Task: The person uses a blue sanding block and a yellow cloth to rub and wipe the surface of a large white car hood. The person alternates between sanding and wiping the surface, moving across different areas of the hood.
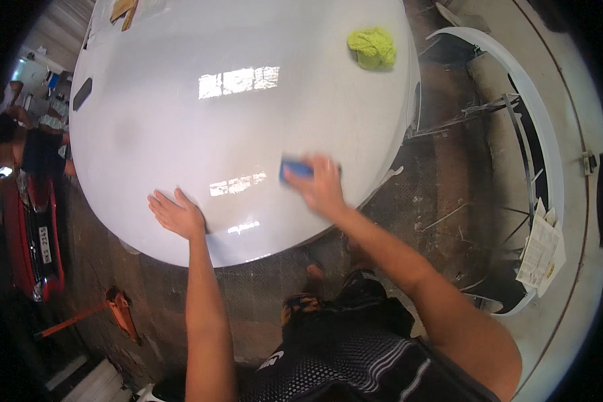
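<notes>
A glossy white car hood fills the space in front of me. My left hand lies flat on its near left part, fingers stretched out and holding nothing. Over the near right part, my right hand grips a blue sanding block against the surface; both are a little blurred. What lies under the block is hidden. Farther off, near the hood's right edge, rests a crumpled yellow-green cloth.
At the right, a white bumper stands on a metal stand, with paper hung on it. An orange jack sits on the floor at lower left. Beyond it are a red car and another person.
</notes>
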Motion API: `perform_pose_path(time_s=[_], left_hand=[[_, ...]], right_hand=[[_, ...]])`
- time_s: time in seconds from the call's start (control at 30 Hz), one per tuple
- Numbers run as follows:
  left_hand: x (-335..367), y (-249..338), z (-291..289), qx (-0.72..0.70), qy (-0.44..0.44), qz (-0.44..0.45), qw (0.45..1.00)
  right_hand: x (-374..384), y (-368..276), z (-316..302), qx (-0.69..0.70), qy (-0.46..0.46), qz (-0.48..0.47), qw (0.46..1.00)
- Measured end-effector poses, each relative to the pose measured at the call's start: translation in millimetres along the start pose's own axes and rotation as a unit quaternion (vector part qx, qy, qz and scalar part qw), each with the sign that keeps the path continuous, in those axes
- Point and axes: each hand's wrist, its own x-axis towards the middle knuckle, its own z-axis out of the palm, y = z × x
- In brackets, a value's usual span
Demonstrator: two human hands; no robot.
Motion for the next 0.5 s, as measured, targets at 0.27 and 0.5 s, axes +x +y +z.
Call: perform_pose_path(time_s=[0.27,0.5], left_hand=[[-9.7,24.0,15.5,-0.028,-0.018,0.014,0.999],[-1.0,6.9,2.2,0.01,0.001,0.0,1.0]], right_hand=[[201.5,152.3,-16.8,-0.059,0.138,0.096,0.984],[11.1,-14.7,8.1,0.048,-0.028,-0.012,0.998]])
